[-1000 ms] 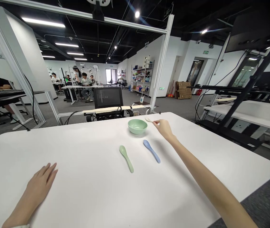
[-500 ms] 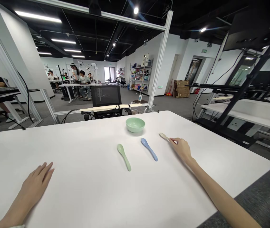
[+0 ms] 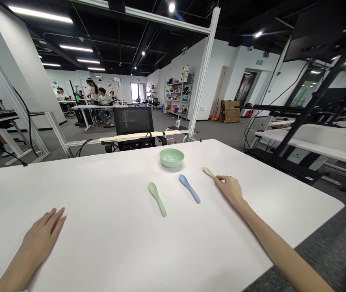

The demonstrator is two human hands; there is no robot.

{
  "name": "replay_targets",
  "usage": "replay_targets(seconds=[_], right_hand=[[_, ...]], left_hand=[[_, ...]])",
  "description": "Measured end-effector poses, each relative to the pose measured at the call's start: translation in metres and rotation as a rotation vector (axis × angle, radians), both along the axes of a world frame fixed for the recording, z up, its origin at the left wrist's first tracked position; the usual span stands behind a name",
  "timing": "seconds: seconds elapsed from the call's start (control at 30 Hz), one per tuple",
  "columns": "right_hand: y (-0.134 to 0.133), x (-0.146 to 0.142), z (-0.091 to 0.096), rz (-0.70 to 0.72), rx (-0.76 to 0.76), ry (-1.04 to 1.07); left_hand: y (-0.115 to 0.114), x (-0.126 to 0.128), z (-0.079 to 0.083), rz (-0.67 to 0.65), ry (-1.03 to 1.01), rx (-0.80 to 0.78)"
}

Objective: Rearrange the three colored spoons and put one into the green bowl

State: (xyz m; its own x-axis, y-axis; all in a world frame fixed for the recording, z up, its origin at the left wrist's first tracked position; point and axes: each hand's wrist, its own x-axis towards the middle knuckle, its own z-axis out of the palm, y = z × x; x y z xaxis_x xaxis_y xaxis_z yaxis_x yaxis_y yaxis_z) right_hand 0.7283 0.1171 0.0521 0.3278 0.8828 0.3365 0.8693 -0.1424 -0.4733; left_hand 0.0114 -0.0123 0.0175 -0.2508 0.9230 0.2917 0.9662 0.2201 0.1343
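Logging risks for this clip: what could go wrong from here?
The right hand pinches the cream spoon only at the end of its handle, so the spoon could slip and drop. The blue spoon lies close by, so a sideways swing might knock it. The green bowl is also nearby and could get bumped.
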Motion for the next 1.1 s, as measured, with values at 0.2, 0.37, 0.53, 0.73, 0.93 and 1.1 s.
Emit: replay_targets(seconds=[0.2, 0.37, 0.53, 0.73, 0.93, 1.1], right_hand=[[0.000, -0.001, -0.001, -0.015, -0.014, -0.003], [0.001, 0.001, -0.002, 0.007, 0.025, -0.036], [-0.005, -0.016, 0.008, 0.130, 0.169, -0.113], [-0.024, -0.083, 0.014, 0.418, 0.040, 0.043], [-0.039, -0.135, 0.020, 0.586, -0.026, 0.168], [-0.071, -0.195, 0.029, 0.772, 0.068, 0.403]], left_hand=[[0.001, 0.000, -0.003, 0.031, -0.005, -0.001], [-0.001, 0.004, -0.003, 0.031, -0.089, 0.048], [-0.003, 0.008, 0.003, 0.027, -0.181, 0.086], [-0.006, 0.042, 0.033, -0.095, -0.213, 0.197], [-0.002, 0.153, 0.084, -0.156, -0.667, 0.076], [0.005, 0.259, 0.104, -0.338, -1.107, -0.257]])
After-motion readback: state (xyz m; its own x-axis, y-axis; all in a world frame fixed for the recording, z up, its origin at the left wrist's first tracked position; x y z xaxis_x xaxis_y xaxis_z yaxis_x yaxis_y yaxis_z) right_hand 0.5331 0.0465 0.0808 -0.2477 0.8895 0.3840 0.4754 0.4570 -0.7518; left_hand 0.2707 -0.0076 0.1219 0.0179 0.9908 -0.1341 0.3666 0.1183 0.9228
